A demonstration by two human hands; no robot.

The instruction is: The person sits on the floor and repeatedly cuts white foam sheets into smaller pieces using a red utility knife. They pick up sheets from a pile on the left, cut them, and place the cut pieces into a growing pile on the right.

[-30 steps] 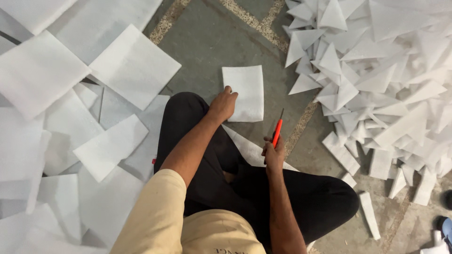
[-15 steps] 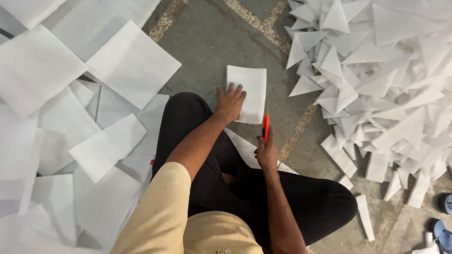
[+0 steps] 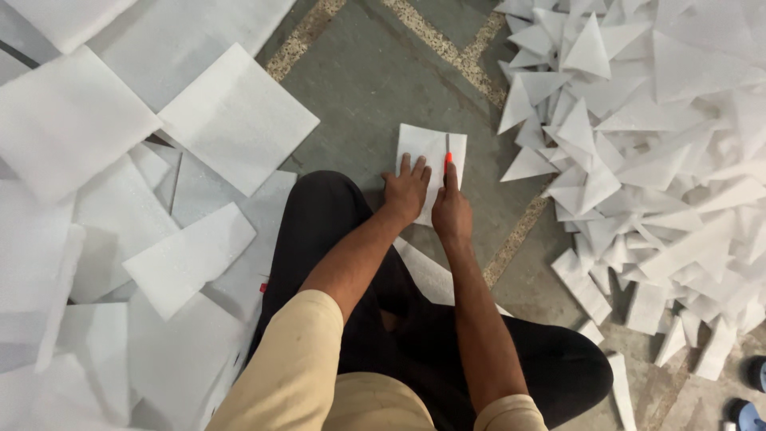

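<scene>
A white square foam sheet (image 3: 423, 148) lies on the grey floor in front of my knee. My left hand (image 3: 405, 190) presses flat on its near left part, fingers spread. My right hand (image 3: 451, 211) sits beside it and grips a red-handled knife (image 3: 448, 160), whose blade points away from me across the middle of the sheet. My legs in black trousers are folded beneath my arms.
A large heap of white foam triangles (image 3: 638, 136) covers the floor on the right. Big white foam sheets (image 3: 231, 120) lie overlapped on the left. Loose strips (image 3: 582, 287) lie near my right leg. A shoe (image 3: 746, 415) shows at the bottom right corner.
My right hand has carried the red knife from beside my knee forward onto the sheet. My left hand has stayed on the sheet, settling flatter on it.
</scene>
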